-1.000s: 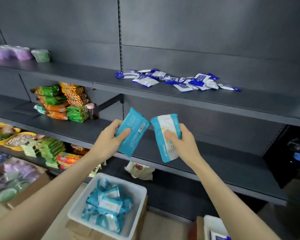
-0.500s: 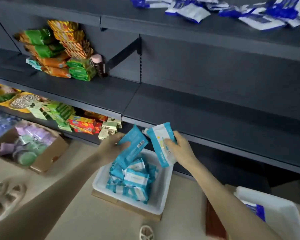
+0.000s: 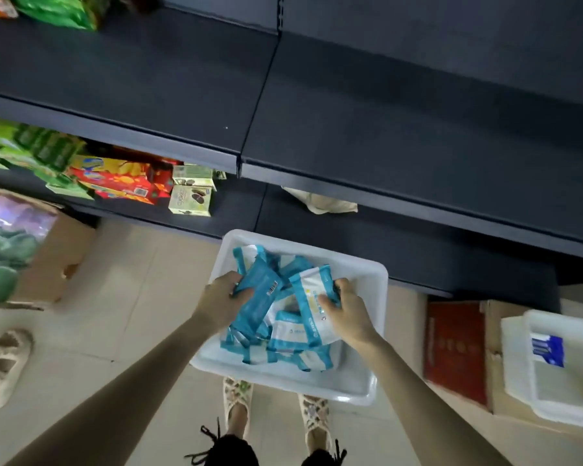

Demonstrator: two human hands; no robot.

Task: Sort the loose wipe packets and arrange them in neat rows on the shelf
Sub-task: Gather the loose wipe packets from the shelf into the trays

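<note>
Reached both arms down and forward over a white tub point(image 3: 367, 385) on the floor, in front of the dark shelf point(image 3: 384, 129). Gripped 1 teal packet point(image 3: 261, 297), barcode side up, in the left hand point(image 3: 221, 299), thumb laid on top and fingers tucked out of sight beneath. Clasped a 2nd packet point(image 3: 312, 297), white-and-teal face up, in the right hand point(image 3: 349, 312), thumb across the face and fingers curled over the far edge. Held both packets tilted and low over the heap of packets point(image 3: 293, 354) inside the tub; could not tell whether touching the heap or just above it. Could not read the print on any packet for blur. Could not count the heap, with many packets overlapped and partly covered by both hands. Glimpsed 2 sandalled feet point(image 3: 238, 395) below the tub's near rim, toes hidden under it. Noted a red box point(image 3: 455, 351) to the right and, beyond it, a 2nd white tub point(image 3: 552, 408) with a blue packet point(image 3: 547, 349) inside, cut off by the frame edge. Made out biscuit boxes point(image 3: 191, 200) on the lowest shelf to the left, and beside them a cardboard box point(image 3: 61, 250), its contents smeared.
</note>
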